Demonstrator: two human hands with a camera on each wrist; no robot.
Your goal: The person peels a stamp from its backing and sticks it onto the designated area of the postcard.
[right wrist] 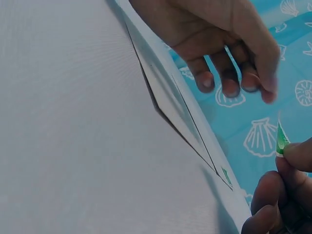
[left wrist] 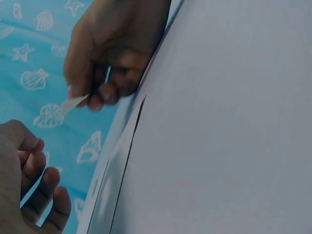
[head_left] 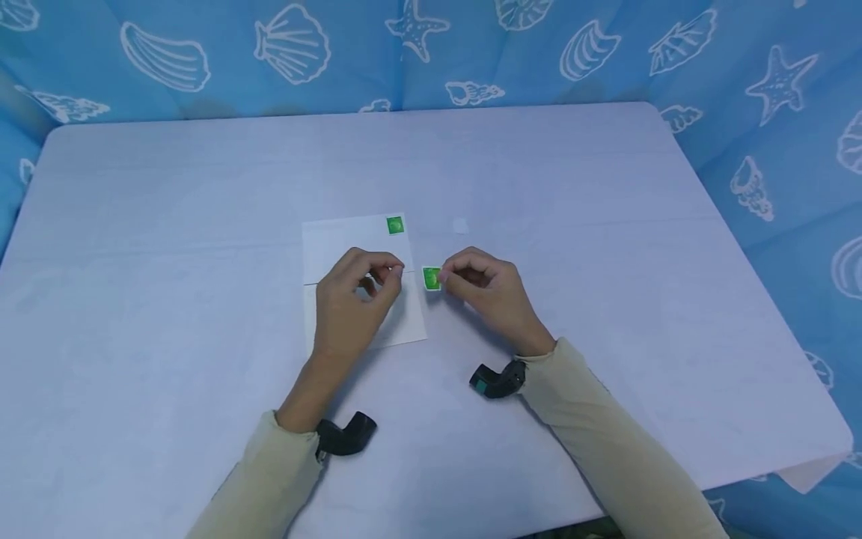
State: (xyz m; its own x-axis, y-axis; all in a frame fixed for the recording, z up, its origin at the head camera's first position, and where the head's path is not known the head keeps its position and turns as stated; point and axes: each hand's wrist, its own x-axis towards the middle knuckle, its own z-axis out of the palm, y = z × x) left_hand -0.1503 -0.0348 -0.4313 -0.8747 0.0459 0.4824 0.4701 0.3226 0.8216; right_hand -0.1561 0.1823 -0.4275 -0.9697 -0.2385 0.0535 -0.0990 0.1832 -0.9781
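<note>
My right hand (head_left: 491,293) pinches a small green stamp (head_left: 431,278) with a white border between thumb and forefinger, above the table just right of the white envelopes. In the right wrist view this stamp (right wrist: 281,141) looks bent, its tip pointing up. My left hand (head_left: 357,303) hovers over the envelopes, thumb and forefinger tips together, with nothing visible between them. Two white envelopes (head_left: 343,243) seem to lie one below the other, their edges meeting or overlapping. Another green stamp (head_left: 395,225) sits at the top right corner of the far one. My left hand hides part of the near envelope.
A faint whitish square (head_left: 460,225) lies on the white-covered table (head_left: 592,224), right of the far envelope. Blue cloth (head_left: 222,52) with white shell and starfish prints hangs behind the table and along its right side.
</note>
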